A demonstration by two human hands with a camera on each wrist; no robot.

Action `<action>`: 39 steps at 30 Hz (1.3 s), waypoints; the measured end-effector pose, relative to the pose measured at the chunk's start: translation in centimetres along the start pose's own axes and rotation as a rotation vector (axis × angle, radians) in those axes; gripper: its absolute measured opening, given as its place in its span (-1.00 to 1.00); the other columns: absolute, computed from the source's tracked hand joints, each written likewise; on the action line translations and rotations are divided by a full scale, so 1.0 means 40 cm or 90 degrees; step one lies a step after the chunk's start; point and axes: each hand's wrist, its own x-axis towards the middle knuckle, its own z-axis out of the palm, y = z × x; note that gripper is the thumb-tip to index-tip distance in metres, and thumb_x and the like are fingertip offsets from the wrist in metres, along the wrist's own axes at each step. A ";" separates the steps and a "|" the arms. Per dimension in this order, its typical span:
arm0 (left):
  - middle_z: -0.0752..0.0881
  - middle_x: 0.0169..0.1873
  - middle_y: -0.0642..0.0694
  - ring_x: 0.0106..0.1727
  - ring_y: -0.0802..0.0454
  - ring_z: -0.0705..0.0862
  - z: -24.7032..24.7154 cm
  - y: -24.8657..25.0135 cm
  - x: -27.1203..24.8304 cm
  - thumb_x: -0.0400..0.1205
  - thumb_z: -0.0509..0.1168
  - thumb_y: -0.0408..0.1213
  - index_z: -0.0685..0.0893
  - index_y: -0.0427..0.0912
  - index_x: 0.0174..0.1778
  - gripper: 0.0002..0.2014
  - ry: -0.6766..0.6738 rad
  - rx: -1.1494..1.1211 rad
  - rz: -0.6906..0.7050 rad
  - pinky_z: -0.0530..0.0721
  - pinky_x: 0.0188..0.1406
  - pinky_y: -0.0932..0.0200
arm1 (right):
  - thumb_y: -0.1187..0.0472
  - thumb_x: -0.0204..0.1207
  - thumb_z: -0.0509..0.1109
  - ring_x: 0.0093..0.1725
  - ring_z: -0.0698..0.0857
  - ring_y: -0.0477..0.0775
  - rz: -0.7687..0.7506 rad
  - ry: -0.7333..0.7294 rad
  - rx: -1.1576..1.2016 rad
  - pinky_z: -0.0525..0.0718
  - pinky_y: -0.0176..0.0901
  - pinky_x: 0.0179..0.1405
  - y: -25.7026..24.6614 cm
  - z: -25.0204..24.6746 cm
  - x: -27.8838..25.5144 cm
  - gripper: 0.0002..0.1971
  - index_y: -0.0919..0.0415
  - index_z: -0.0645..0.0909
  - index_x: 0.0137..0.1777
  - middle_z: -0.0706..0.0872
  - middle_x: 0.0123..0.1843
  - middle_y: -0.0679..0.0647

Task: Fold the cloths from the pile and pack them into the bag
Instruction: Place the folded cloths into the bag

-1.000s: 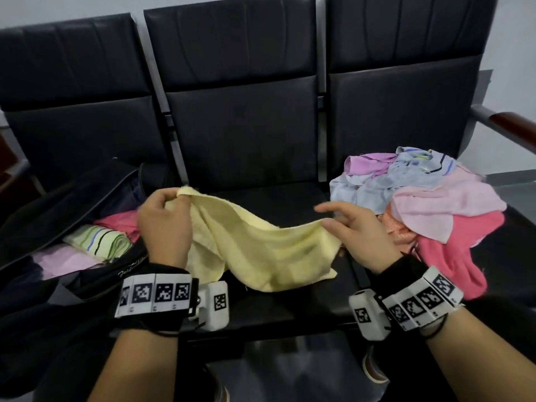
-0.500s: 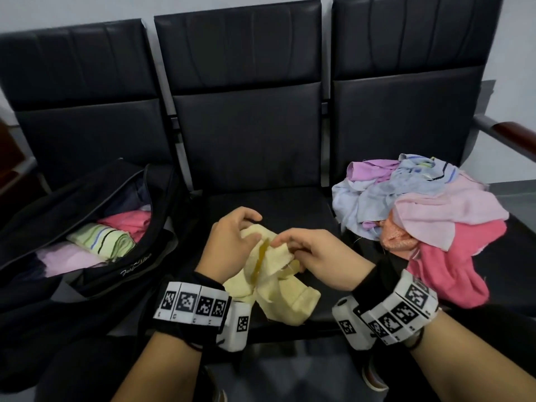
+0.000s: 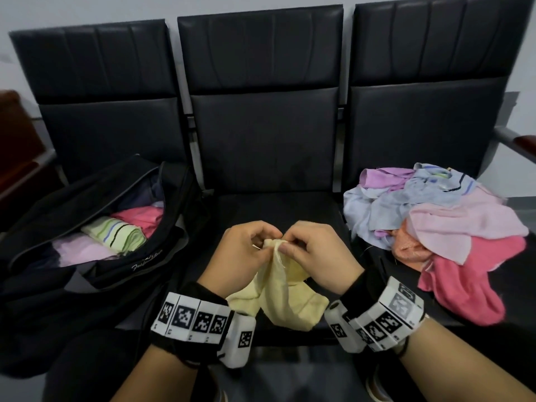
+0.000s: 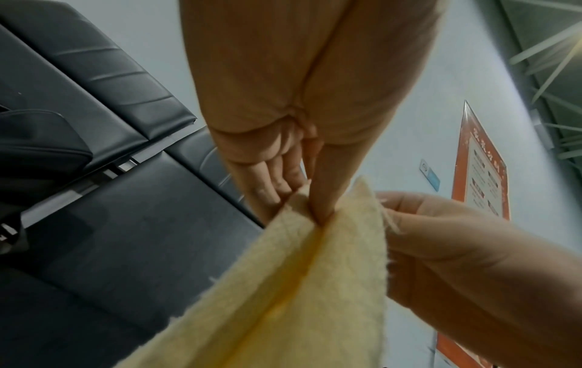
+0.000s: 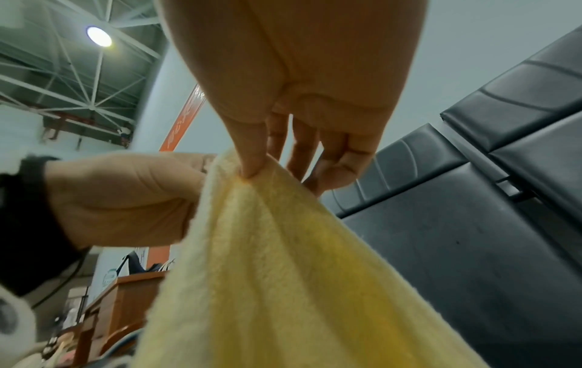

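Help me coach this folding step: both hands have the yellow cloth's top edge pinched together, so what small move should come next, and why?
Probably lower the yellow cloth onto the middle seat and smooth it flat. The left hand and right hand pinch its upper corners together, so it hangs doubled but bunched and creased, not yet compact enough for the open bag.

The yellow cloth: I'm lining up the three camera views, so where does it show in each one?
Head: yellow cloth low centre, hanging from both hands over the middle seat.
Left wrist: it fills the lower centre, pinched by the left hand at its top.
Right wrist: it fills the lower centre, pinched by the right hand.
Shared landmark: the black seats.
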 end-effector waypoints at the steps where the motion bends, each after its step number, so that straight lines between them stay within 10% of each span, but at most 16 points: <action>1: 0.83 -0.16 0.07 -0.07 0.02 0.80 -0.002 0.003 -0.002 0.56 0.49 -0.40 0.81 0.06 -0.06 -0.78 -0.007 0.004 0.000 0.79 0.02 -0.10 | 0.00 0.56 0.46 -0.25 0.64 -0.16 0.008 -0.010 -0.018 0.60 -0.14 -0.23 0.000 0.002 0.000 -0.87 -0.03 0.69 -0.20 0.65 -0.30 -0.17; 17: 0.81 -0.19 0.24 -0.12 0.21 0.78 -0.017 -0.006 -0.018 0.55 0.51 -0.33 0.83 0.07 -0.05 -0.83 -0.029 0.049 0.052 0.71 -0.12 0.29 | -0.05 0.56 0.41 -0.28 0.62 -0.14 0.011 -0.045 -0.112 0.63 -0.07 -0.23 -0.006 0.024 -0.010 -0.88 -0.05 0.66 -0.13 0.65 -0.34 -0.16; 23: 0.76 -0.15 0.15 -0.10 0.08 0.74 -0.056 0.002 -0.015 0.52 0.36 -0.56 0.77 -0.03 -0.05 -0.70 0.156 0.056 0.121 0.67 -0.14 0.28 | 0.07 0.47 0.44 -0.10 0.56 0.03 0.060 -0.191 -0.198 0.58 0.06 -0.02 0.107 0.034 -0.040 -0.76 0.15 0.50 -0.32 0.59 -0.30 0.03; 29: 0.73 -0.17 0.12 -0.19 0.26 0.67 -0.124 0.019 -0.008 0.51 0.28 -0.59 0.75 -0.08 -0.07 -0.69 0.345 0.033 0.128 0.52 -0.19 0.50 | -0.07 0.57 0.28 0.29 0.50 -0.03 0.072 -0.323 -0.462 0.35 -0.10 0.18 0.226 0.027 -0.094 -0.75 0.02 0.72 0.01 0.71 0.08 -0.06; 39: 0.73 -0.19 0.16 -0.22 0.30 0.62 -0.218 -0.047 -0.002 0.46 0.23 -0.39 0.74 -0.01 -0.10 -0.75 0.467 0.064 0.051 0.51 -0.23 0.50 | -0.02 0.52 0.41 0.08 0.63 0.07 0.020 -0.141 -0.411 0.46 -0.04 -0.01 0.231 -0.051 -0.053 -0.81 0.09 0.72 -0.11 0.72 -0.13 -0.05</action>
